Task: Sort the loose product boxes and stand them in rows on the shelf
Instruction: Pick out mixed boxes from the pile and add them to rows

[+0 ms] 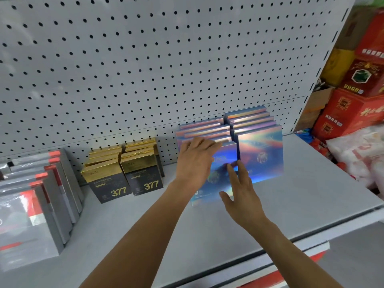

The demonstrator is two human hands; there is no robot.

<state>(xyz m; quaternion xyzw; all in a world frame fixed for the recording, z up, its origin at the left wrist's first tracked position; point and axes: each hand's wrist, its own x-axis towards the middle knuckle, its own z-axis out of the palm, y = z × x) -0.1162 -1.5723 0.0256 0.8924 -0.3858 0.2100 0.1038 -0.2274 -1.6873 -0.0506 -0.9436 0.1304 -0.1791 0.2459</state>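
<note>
Two bare forearms; left hand, right hand; no sleeves, rings, watch.

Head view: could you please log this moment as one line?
left hand: on front blue box top | right hand: flat against its face | shelf: blue, gold, grey rows

Single view, head-worn wide-angle camera: you look forward and steeply down from above the grey metal shelf, facing the white perforated pegboard back panel, which bows toward the frame edges from lens distortion. Range is close, within arm's reach: your bare left hand and bare right hand enter from the bottom edge and meet near frame centre at the upright holographic blue boxes. Frame limits: stacked grey-and-red flat boxes at far left, red printed cartons beyond the shelf upright at far right; no second view to share coverage.
</note>
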